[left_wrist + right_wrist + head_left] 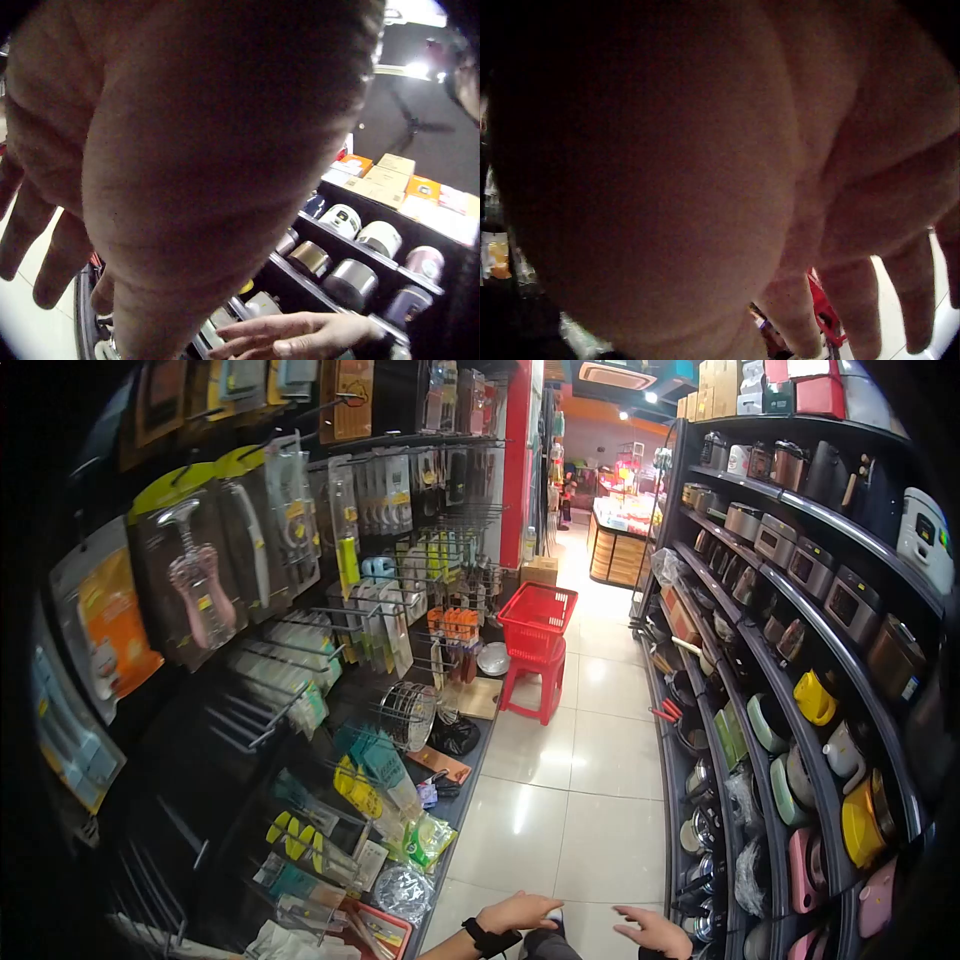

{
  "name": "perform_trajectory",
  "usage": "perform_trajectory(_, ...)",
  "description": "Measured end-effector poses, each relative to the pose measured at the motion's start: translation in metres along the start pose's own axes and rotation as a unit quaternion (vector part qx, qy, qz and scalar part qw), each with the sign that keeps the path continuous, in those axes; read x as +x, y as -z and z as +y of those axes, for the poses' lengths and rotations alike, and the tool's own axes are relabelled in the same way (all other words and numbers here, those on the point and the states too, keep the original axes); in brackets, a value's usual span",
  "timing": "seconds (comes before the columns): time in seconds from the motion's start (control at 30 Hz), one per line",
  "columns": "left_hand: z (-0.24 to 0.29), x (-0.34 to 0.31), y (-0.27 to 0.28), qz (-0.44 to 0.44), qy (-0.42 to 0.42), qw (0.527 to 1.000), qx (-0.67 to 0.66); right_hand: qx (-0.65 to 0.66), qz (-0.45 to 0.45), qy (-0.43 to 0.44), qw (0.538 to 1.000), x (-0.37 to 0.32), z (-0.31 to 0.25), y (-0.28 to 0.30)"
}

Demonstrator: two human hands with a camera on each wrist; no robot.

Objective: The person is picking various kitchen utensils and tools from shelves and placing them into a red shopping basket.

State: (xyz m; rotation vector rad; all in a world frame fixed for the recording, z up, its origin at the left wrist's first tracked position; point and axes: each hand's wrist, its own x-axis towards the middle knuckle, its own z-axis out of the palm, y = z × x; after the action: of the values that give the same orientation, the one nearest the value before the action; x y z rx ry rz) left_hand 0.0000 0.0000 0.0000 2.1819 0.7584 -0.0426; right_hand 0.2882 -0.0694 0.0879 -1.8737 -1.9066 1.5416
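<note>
At the bottom of the head view my left hand (517, 913) reaches forward over the aisle, a dark band on its wrist. My right hand (652, 932) is a short way to its right, fingers spread. Neither one holds anything. In the left wrist view the left palm (187, 150) fills most of the picture with its fingers extended, and the right hand (300, 334) shows below with straight fingers. The right wrist view is mostly the dark right palm (667, 165), fingers apart and pointing down, bits of floor and red showing between them.
A tiled aisle (520, 830) runs ahead. On its left edge a red basket (537, 622) sits on a red stool (533, 685). Hooks with packaged utensils (200, 585) line the left; shelves of cookers and pans (775, 540) line the right. A wooden counter (615, 550) stands farther off.
</note>
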Motion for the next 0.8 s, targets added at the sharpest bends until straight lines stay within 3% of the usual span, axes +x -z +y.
perform_trajectory(0.07,0.006,-0.009,-0.003,0.012,0.014,0.999,0.032,0.101,0.203,0.029,0.973,-0.010,0.000,0.004)
perform_trajectory(0.1,-0.028,0.032,0.035,0.020,0.021,0.999,0.032,0.003,0.245,0.055,0.968,0.046,-0.004,0.042)
perform_trajectory(0.17,-0.037,0.039,0.040,0.030,0.036,0.999,-0.005,0.048,0.369,0.090,0.924,0.062,-0.009,0.063)
perform_trajectory(0.23,-0.060,0.061,0.073,0.054,0.067,0.996,-0.008,0.035,0.436,0.073,0.896,0.104,-0.014,0.102)
perform_trajectory(0.27,-0.070,0.068,0.084,0.058,0.087,0.994,-0.017,0.055,0.470,0.125,0.872,0.126,-0.019,0.116)
perform_trajectory(0.4,-0.104,0.100,0.169,0.186,0.157,0.970,0.017,0.093,0.516,0.156,0.837,0.224,-0.057,0.190)
perform_trajectory(0.43,-0.102,0.112,0.182,0.196,0.167,0.966,0.005,0.111,0.548,0.178,0.810,0.235,-0.068,0.207)
perform_trajectory(0.53,-0.096,0.133,0.245,0.487,0.176,0.855,0.022,0.185,0.573,0.241,0.761,0.294,-0.094,0.253)
perform_trajectory(0.57,-0.099,0.142,0.259,0.489,0.187,0.852,0.016,0.226,0.574,0.272,0.738,0.312,-0.098,0.266)
perform_trajectory(0.63,-0.107,0.152,0.282,0.628,0.160,0.762,0.025,0.216,0.573,0.269,0.743,0.339,-0.116,0.282)
perform_trajectory(0.7,-0.107,0.161,0.300,0.643,0.181,0.744,-0.028,0.224,0.535,0.331,0.744,0.360,-0.129,0.291)
perform_trajectory(0.73,-0.106,0.174,0.304,0.659,0.189,0.724,-0.083,0.144,0.582,0.361,0.715,0.367,-0.134,0.297)
perform_trajectory(0.8,-0.123,0.190,0.314,0.651,0.205,0.724,-0.102,0.126,0.559,0.354,0.740,0.375,-0.144,0.302)
